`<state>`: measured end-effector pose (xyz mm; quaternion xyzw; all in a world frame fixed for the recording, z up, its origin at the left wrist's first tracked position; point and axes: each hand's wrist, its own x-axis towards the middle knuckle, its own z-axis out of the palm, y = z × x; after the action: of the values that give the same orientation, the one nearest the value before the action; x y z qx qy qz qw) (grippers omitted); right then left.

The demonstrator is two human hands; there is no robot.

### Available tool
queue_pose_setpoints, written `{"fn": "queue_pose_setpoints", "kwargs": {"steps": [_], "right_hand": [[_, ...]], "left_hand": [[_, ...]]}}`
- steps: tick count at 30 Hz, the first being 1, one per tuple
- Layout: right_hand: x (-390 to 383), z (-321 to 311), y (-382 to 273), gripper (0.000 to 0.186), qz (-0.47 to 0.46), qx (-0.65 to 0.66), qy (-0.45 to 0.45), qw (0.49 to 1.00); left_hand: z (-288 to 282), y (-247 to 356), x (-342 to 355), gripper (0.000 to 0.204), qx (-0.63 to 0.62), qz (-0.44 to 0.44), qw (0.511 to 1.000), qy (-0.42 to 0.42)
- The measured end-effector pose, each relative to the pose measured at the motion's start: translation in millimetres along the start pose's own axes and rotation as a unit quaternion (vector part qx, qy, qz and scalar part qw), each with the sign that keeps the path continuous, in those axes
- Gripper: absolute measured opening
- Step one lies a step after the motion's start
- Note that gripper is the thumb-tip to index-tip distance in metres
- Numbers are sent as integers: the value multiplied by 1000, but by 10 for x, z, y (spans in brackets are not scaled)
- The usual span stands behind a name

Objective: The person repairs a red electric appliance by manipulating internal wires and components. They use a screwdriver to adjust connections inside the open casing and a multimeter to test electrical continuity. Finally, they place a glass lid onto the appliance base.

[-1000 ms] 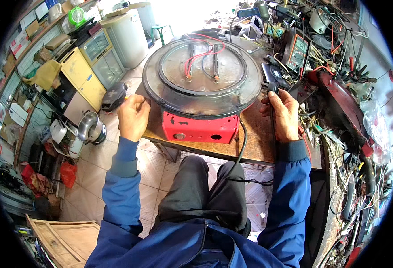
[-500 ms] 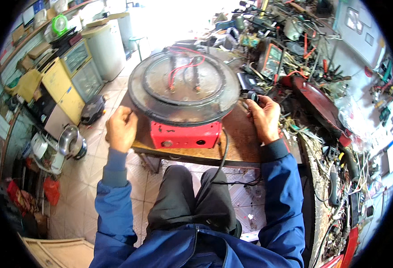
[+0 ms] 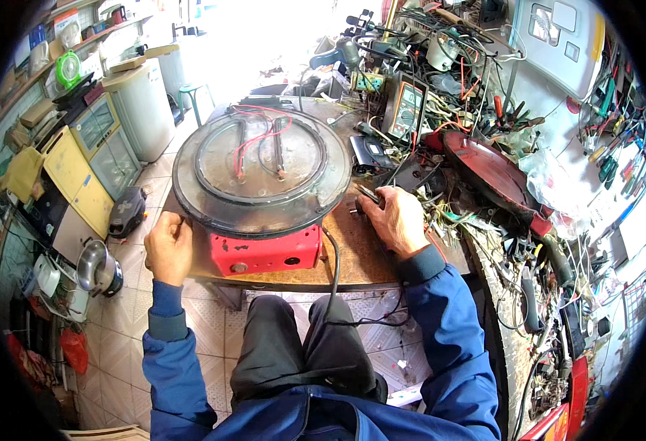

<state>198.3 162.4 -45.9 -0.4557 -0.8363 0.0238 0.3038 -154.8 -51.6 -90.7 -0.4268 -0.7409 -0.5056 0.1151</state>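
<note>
A red-based electric griddle [image 3: 264,250] sits on a brown wooden table [image 3: 360,257]. On top of it lies a round, greyish metal plate [image 3: 191,165], with two curved tubes and red wires across its face. My left hand [image 3: 169,246] is closed beside the plate's near left edge; what its curled fingers hold, if anything, is hidden. To the right of the griddle, my right hand [image 3: 398,223] is closed low over the table. A small dark piece [image 3: 360,209] shows at its fingertips, too unclear to name. A black cord [image 3: 335,272] hangs from the griddle's right side over the table edge.
A multimeter [image 3: 406,109] stands in a heap of wires and tools at the right. A dark red round pan [image 3: 488,167] lies nearer on that heap. On the left are a yellow cabinet [image 3: 79,180] and a metal pot [image 3: 97,264] on the floor.
The view has shifted, so the griddle sits lower and farther left. My right hand has come down nearer the tabletop, with its small dark piece. My left hand stays closed beside the plate.
</note>
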Motion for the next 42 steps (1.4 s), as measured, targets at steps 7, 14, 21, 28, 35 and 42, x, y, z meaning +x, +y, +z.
{"fn": "queue_pose_setpoints", "kwargs": {"steps": [7, 14, 21, 28, 35, 42], "right_hand": [[59, -121, 231, 22, -19, 45, 102, 994], [-223, -453, 563, 15, 109, 69, 101, 986], [-627, -506, 586, 25, 65, 7, 39, 997], [-654, -411, 445, 21, -92, -116, 46, 988], [-537, -310, 488, 15, -149, -151, 72, 974], [-16, -483, 607, 31, -15, -28, -34, 999]], "left_hand": [[28, 23, -8, 4, -33, -20, 999, -10], [64, -58, -11, 8, -64, -3, 998, -3], [75, -14, -11, 8, -49, 12, 999, -7], [42, -107, -30, 7, -55, 38, 998, 15], [63, -33, -16, 10, 25, 32, 999, 18], [33, 60, -14, 8, 6, 7, 1000, -10]]}}
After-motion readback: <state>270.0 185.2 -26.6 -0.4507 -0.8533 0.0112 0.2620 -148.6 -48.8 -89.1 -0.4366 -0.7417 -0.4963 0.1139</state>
